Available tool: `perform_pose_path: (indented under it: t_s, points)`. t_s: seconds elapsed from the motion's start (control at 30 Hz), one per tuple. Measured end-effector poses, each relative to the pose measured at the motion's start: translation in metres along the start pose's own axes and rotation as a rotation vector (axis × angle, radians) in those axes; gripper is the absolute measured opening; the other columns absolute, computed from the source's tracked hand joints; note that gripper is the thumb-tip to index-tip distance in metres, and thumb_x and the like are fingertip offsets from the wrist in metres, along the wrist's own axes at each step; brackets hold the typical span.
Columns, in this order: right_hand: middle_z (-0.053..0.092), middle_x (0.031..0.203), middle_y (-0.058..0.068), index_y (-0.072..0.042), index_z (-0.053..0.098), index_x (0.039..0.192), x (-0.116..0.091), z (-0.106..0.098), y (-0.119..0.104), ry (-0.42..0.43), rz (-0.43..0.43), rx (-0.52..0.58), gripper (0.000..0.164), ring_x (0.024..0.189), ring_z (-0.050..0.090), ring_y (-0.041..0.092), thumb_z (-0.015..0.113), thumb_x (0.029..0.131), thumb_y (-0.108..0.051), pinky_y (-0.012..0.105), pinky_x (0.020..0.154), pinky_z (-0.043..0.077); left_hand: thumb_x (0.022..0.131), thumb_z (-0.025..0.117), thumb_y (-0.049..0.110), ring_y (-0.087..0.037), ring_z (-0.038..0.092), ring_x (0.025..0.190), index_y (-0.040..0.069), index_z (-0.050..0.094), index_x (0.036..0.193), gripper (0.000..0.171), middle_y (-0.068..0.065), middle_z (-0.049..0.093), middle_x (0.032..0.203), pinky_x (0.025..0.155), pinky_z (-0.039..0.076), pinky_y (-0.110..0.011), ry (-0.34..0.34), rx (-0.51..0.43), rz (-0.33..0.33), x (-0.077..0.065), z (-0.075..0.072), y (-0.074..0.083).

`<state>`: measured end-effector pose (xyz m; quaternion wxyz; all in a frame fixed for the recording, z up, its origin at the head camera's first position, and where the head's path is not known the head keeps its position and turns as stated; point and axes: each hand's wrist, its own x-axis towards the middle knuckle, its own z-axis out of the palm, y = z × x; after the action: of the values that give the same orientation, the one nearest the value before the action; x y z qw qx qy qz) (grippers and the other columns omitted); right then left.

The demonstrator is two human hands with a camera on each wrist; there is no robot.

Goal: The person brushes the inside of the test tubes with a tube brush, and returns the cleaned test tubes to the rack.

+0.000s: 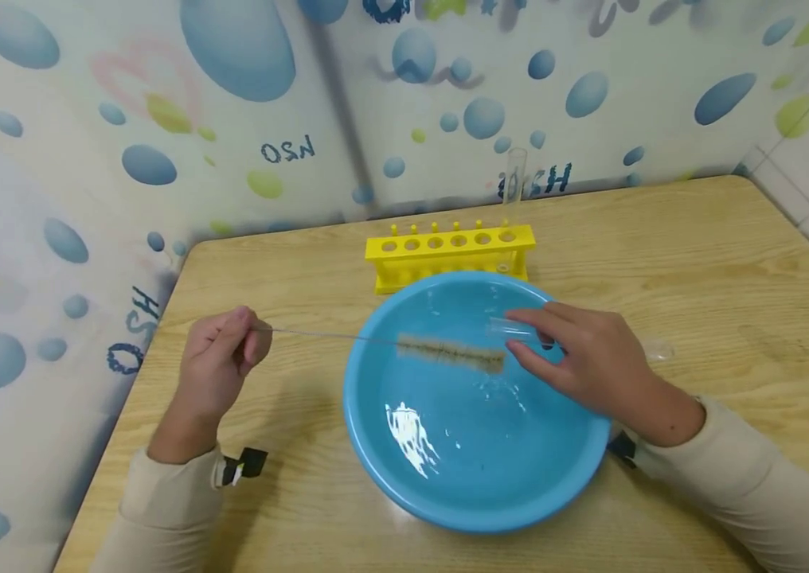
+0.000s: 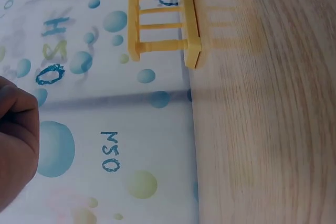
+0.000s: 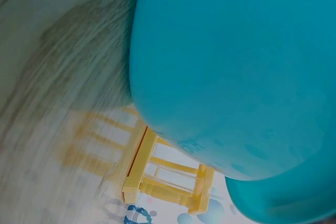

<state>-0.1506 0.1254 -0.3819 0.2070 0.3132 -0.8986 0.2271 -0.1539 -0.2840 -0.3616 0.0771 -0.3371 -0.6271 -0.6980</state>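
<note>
In the head view my left hand (image 1: 221, 358) pinches the thin wire handle of a test tube brush (image 1: 451, 352). The brush's bristles lie over the blue basin (image 1: 476, 521), pointing right. My right hand (image 1: 594, 362) holds a clear test tube (image 1: 508, 329) between thumb and fingers above the basin's right side. The tube's mouth faces left, close to the brush tip and apart from it. Only the curled edge of my left hand (image 2: 16, 135) shows in the left wrist view. The basin's outer wall (image 3: 231, 66) fills most of the right wrist view, where my right hand is hidden.
Behind the basin stands a yellow test tube rack (image 1: 447, 245), with one upright clear tube (image 1: 515, 179) at its right end. Another clear glass piece (image 1: 658, 348) lies on the wooden table (image 1: 698, 263) right of the basin. A patterned wall rises behind the table.
</note>
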Motion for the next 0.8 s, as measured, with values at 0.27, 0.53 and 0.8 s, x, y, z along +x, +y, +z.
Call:
perform_pose_path:
  t_s: [0.27, 0.53, 0.8]
  points:
    - [0.056, 0.069, -0.004, -0.014, 0.074, 0.117, -0.0006, 0.0011, 0.0, 0.014, 0.002, 0.02, 0.038, 0.061, 0.044, 0.004, 0.082, 0.081, -0.024, 0.018, 0.05, 0.037, 0.107, 0.023, -0.001, -0.009, 0.022, 0.043, 0.0, 0.04, 0.063, 0.048, -0.002, 0.03, 0.05, 0.042, 0.014, -0.025, 0.08, 0.016, 0.044, 0.0014, -0.0021, 0.0014]
    - [0.056, 0.069, -0.004, -0.014, 0.074, 0.117, -0.0017, 0.0014, 0.0005, 0.012, 0.014, 0.028, 0.037, 0.061, 0.044, 0.004, 0.081, 0.082, -0.024, 0.018, 0.05, 0.037, 0.108, 0.025, 0.001, -0.011, 0.022, 0.043, 0.001, 0.041, 0.064, 0.047, -0.002, 0.03, 0.051, 0.041, 0.014, -0.026, 0.099, 0.046, 0.006, 0.001, -0.0054, 0.0023]
    - [0.055, 0.068, -0.003, -0.014, 0.074, 0.116, -0.0008, 0.0014, -0.0001, 0.02, 0.002, 0.033, 0.036, 0.061, 0.043, 0.004, 0.081, 0.083, -0.027, 0.019, 0.05, 0.036, 0.108, 0.028, 0.003, -0.012, 0.023, 0.043, 0.0, 0.042, 0.065, 0.046, -0.004, 0.03, 0.051, 0.041, 0.015, -0.029, 0.083, 0.119, -0.041, 0.0009, -0.0074, 0.0035]
